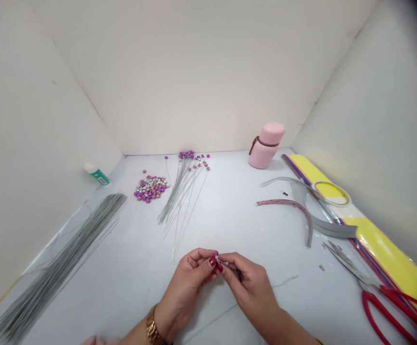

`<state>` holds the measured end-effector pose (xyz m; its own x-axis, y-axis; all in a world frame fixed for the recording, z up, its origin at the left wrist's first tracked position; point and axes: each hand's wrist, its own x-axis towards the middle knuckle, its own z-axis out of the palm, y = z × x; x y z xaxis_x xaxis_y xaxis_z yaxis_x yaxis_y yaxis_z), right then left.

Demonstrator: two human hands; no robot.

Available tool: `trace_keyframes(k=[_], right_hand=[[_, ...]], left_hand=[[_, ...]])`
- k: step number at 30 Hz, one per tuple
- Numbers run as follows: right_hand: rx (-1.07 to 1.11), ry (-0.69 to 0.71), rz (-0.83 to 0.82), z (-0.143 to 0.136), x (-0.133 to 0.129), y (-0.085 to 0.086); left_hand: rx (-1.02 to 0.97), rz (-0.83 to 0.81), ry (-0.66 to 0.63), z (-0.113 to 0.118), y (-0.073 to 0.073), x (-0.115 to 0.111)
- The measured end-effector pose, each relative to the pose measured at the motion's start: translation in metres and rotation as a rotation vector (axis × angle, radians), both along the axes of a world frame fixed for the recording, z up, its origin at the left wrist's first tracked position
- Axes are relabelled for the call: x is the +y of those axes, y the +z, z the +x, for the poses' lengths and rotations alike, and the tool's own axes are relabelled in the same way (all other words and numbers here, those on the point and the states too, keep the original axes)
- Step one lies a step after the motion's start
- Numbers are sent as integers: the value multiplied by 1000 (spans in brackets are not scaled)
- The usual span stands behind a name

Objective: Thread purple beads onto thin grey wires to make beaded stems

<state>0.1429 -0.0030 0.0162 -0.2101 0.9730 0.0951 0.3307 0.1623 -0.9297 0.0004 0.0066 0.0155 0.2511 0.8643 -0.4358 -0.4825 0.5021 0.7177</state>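
My left hand and my right hand meet fingertip to fingertip over the front of the white table. Both are closed in a pinch around a tiny pale piece, mostly covered by the fingers, so its kind does not show. Ahead of them lies a bundle of thin wire stems, some tipped with purple and copper-pink star-like pieces. To its left is a pile of loose small star-like pieces in purple, silver and copper-pink.
Bare grey wires fill the left side, near a green-and-white tube. A pink bottle stands at the back. Right are paper strips, a tape roll, yellow sheets and red-handled scissors. Walls enclose three sides.
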Motion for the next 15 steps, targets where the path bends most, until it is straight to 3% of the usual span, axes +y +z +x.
trace_keyframes(k=[4,15], right_hand=[[-40,-7,7,3,1,4],[-65,80,39,8,3,9]], left_hand=[[-77,-71,50,-1,0,-2],[-31,-13,-35,-9,3,3]])
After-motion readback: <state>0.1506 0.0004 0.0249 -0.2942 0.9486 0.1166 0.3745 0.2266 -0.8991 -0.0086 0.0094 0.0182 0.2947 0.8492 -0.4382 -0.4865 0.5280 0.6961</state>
